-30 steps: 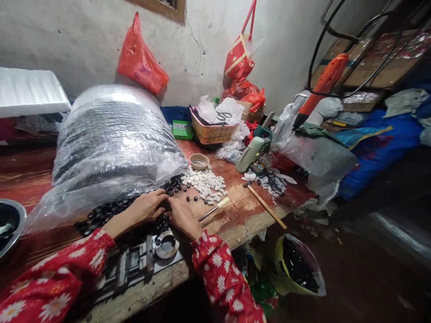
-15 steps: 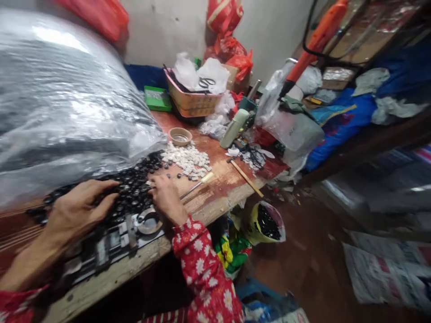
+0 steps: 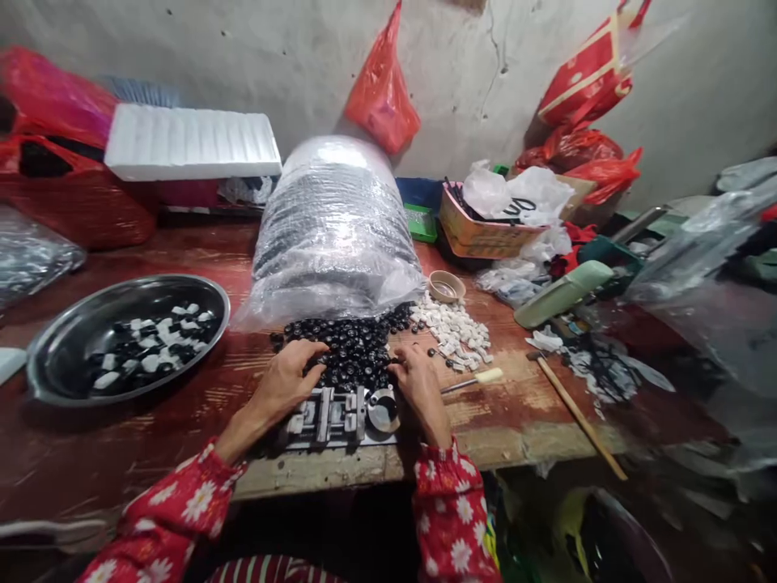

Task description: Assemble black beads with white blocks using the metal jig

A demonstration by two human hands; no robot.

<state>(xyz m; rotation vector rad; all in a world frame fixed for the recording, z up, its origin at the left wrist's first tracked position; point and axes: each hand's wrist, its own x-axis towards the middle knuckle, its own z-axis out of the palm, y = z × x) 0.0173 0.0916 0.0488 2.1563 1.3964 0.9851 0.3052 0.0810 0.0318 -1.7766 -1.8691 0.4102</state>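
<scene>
In the head view, the 2 bare hands are low over the counter, at the 2 sides of a heap of small black pieces. The left hand is loosely curved, with its thumb apart from the fingers, and seems to grasp nothing; it borders the heap at its left. The right hand has bent fingers at the right border of the heap; whether a small piece is pinched there, I cannot tell. This posture probably lets both hands gather or choose pieces without reaching far. The metal frame lies between the wrists along the near edge, with a round ring at its right end, I think because this place is the most convenient for working. White pieces form a separate pile to the right, perhaps so that the 2 kinds do not mix. The steel basin at the left contains white and black pieces together, and a pale-handled tool lies beside the right hand, apparently for easy reach.
</scene>
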